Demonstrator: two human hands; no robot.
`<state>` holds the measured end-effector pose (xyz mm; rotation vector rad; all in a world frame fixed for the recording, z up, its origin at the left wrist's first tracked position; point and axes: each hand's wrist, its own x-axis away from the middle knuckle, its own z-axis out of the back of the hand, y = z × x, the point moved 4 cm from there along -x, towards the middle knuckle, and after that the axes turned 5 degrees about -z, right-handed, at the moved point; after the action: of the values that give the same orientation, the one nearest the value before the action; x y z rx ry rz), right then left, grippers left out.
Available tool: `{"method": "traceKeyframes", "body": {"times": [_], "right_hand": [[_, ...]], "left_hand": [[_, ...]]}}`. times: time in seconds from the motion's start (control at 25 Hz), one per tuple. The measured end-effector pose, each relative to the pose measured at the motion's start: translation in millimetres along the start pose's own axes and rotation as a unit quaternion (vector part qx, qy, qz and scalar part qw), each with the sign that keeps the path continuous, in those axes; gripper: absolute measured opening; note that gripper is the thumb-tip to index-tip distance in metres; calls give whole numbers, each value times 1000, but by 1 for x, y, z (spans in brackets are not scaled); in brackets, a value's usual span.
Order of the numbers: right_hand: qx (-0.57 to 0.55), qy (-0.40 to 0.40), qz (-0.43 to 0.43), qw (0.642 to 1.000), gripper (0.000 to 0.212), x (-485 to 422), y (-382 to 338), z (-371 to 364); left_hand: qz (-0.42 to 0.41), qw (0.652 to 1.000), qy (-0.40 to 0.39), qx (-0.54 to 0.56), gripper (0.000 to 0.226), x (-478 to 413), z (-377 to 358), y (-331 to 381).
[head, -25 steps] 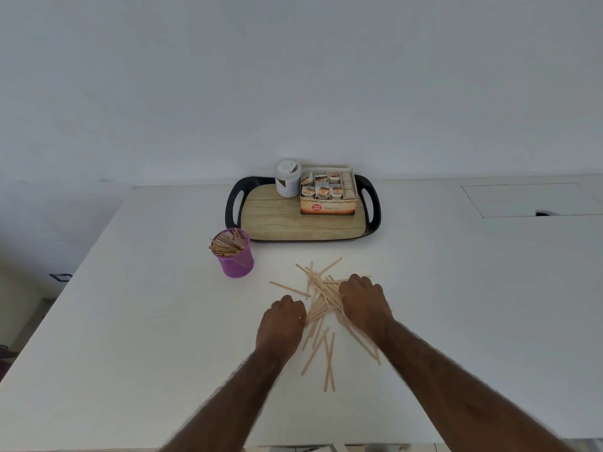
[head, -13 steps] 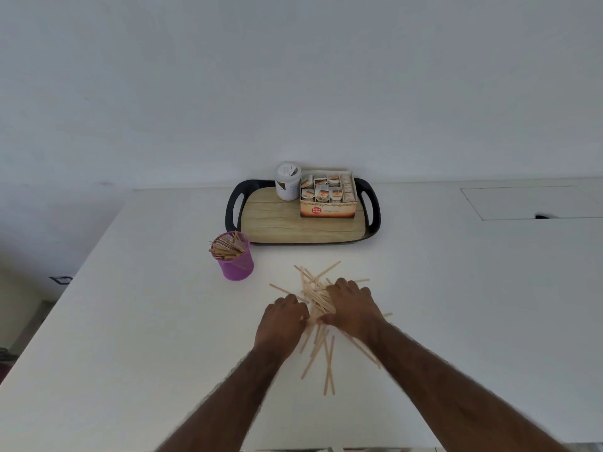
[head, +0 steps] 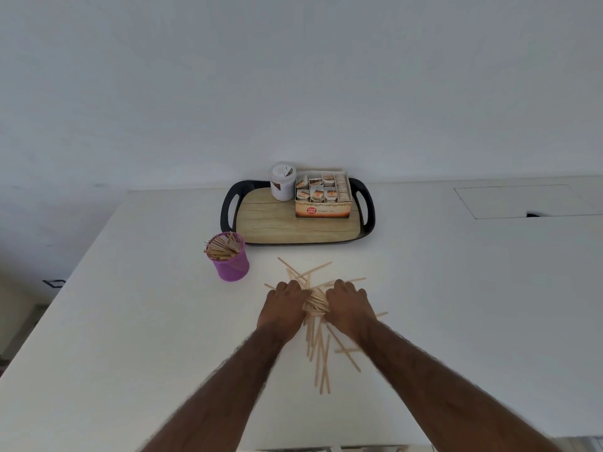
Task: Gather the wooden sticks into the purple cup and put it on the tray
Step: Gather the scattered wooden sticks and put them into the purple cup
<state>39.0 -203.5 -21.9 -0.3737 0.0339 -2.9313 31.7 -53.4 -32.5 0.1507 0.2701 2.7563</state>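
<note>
The white table [head: 130,321] bore everything, and its wide smooth top gave any escaping stick room to skid away if the squeeze came unevenly. The tray [head: 277,223] stood at the far side by the wall, its back taken up by a tea box [head: 323,203] and a white jar [head: 282,182]. The cup would likely have to land on the bare wood in front or knock one of them. The left hand [head: 284,308] and right hand [head: 347,308] lay knuckles up, close together, fingers curled down onto a bunch of wooden sticks [head: 315,303] pressed between them. The fingertips were hidden, so how firm the hold was could not be told. A lift from there could well shed sticks, since many lay fanned out ahead of and behind the hands, outside the hold. The purple cup [head: 232,265] stood upright near the tray's near left corner, apart from the hands, already crowded with leaning sticks. Forcing a thick bunch in might tip it. The sticks were thin, flat and pale, crossed at all angles.
</note>
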Motion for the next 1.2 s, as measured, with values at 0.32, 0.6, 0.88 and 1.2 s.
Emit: {"method": "traceKeyframes", "body": {"times": [0.32, 0.6, 0.88, 1.2], "right_hand": [[33, 28, 8, 999, 27, -3, -9, -1], [21, 28, 12, 999, 28, -8, -8, -3], [36, 46, 27, 998, 21, -11, -12, -3], [53, 52, 33, 997, 20, -10, -16, 0]], "left_hand": [[-8, 999, 35, -16, 27, -3, 2, 2], [16, 997, 59, 54, 27, 1, -1, -10], [25, 995, 79, 51, 23, 8, -3, -10], [28, 993, 98, 57, 17, 1, -8, -8]]}}
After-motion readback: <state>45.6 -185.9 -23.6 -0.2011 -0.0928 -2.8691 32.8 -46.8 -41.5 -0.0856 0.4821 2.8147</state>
